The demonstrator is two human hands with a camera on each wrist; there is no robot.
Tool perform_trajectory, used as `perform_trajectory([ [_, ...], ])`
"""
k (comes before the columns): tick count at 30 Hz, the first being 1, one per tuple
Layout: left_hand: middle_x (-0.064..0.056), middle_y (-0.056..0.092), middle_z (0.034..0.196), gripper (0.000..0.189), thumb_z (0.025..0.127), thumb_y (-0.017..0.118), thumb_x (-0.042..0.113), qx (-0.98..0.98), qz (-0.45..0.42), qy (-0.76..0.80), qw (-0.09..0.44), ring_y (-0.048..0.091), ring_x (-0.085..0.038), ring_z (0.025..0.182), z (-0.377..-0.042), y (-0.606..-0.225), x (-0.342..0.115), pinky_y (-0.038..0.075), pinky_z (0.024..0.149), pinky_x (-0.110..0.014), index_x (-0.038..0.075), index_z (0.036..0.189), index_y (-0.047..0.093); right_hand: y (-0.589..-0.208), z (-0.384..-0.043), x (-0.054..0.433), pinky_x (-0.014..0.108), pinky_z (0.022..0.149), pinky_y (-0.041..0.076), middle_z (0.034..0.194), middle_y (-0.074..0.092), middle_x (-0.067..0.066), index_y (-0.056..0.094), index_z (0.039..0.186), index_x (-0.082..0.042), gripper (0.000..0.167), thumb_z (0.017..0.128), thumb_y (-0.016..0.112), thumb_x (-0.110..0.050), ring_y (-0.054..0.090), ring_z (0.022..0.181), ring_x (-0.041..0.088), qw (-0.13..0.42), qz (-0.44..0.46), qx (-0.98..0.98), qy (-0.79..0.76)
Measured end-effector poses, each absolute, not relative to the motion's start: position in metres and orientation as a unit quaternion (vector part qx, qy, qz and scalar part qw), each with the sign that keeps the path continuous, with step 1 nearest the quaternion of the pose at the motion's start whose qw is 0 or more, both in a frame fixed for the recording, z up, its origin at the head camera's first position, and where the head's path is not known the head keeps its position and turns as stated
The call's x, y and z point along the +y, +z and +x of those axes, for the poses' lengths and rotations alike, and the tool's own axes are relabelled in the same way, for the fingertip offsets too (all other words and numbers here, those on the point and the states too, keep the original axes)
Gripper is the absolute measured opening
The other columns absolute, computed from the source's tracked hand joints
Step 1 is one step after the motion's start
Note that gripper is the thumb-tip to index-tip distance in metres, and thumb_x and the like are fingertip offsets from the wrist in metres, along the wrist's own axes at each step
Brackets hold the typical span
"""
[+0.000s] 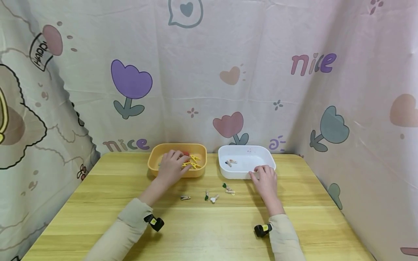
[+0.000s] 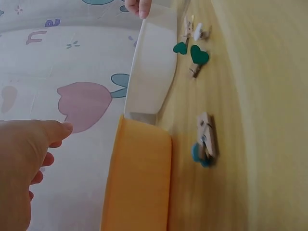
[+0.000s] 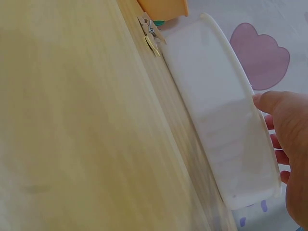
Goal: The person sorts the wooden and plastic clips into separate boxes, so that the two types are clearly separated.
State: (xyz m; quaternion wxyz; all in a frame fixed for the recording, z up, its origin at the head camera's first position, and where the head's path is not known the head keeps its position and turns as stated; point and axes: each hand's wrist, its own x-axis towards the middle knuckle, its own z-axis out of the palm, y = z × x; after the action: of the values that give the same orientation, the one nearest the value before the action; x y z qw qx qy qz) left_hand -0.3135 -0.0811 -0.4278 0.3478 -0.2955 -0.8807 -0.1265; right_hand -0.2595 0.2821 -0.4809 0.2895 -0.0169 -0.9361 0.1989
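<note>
My left hand (image 1: 171, 167) reaches over the yellow plastic bin (image 1: 152, 170), thumb and fingers apart above yellow clips (image 1: 193, 165) and a red piece (image 1: 185, 153). In the left wrist view, nothing shows in that hand (image 2: 24, 166), though its lower fingers are partly hidden. My right hand (image 1: 266, 180) holds the near rim of the white plastic bin (image 1: 236, 175). In the right wrist view, the thumb of this hand (image 3: 288, 139) lies on the rim and the fingers go over to the inner side. Small wooden clothespins (image 1: 229, 164) lie inside the white bin.
Several small clothespins lie in front of the bins, among them one with a white heart (image 1: 213, 199), one with a green heart (image 2: 199, 55) and one with a blue piece (image 2: 206, 137). A patterned cloth (image 1: 196, 87) hangs behind the wooden table (image 1: 196, 232).
</note>
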Motion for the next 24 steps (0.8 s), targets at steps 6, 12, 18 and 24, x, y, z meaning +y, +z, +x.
perform_trajectory([
  [6, -0.007, 0.065, 0.092, 0.029, 0.077, 0.082, 0.032, -0.879, -0.303, -0.121, 0.349, 0.054, -0.029, 0.090, -0.302, -0.434, -0.098, 0.041, 0.086, -0.046, 0.013, 0.097, 0.074, -0.480, -0.259, 0.282, 0.051, 0.098, 0.035, 0.106, 0.057, 0.013, 0.064, 0.098, -0.007, 0.026, 0.089, 0.068, -0.032, 0.049, 0.104, 0.034, 0.279, -0.019, -0.938, 0.202],
  [12, -0.008, 0.065, 0.093, 0.030, 0.075, 0.084, 0.031, -0.872, -0.322, -0.132, 0.346, 0.056, -0.030, 0.090, -0.291, -0.445, -0.112, 0.042, 0.090, -0.049, 0.013, 0.097, 0.073, -0.478, -0.259, 0.283, 0.052, 0.098, 0.034, 0.107, 0.056, 0.014, 0.064, 0.100, -0.007, 0.027, 0.090, 0.068, -0.032, 0.048, 0.105, 0.034, 0.269, -0.023, -0.940, 0.208],
  [18, -0.007, 0.064, 0.092, 0.031, 0.074, 0.083, 0.032, -0.873, -0.325, -0.116, 0.343, 0.055, -0.029, 0.090, -0.282, -0.458, -0.121, 0.043, 0.080, -0.045, 0.014, 0.097, 0.073, -0.476, -0.258, 0.282, 0.052, 0.099, 0.034, 0.109, 0.056, 0.013, 0.064, 0.101, -0.007, 0.028, 0.090, 0.067, -0.033, 0.047, 0.108, 0.034, 0.258, -0.027, -0.943, 0.210],
  [24, -0.003, 0.061, 0.092, 0.027, 0.077, 0.081, 0.033, -0.875, -0.344, -0.095, 0.326, 0.054, -0.025, 0.090, -0.272, -0.468, -0.124, 0.041, 0.075, -0.040, 0.017, 0.096, 0.072, -0.475, -0.256, 0.281, 0.051, 0.097, 0.035, 0.110, 0.057, 0.014, 0.064, 0.102, -0.007, 0.028, 0.091, 0.067, -0.032, 0.048, 0.107, 0.034, 0.257, -0.027, -0.944, 0.206],
])
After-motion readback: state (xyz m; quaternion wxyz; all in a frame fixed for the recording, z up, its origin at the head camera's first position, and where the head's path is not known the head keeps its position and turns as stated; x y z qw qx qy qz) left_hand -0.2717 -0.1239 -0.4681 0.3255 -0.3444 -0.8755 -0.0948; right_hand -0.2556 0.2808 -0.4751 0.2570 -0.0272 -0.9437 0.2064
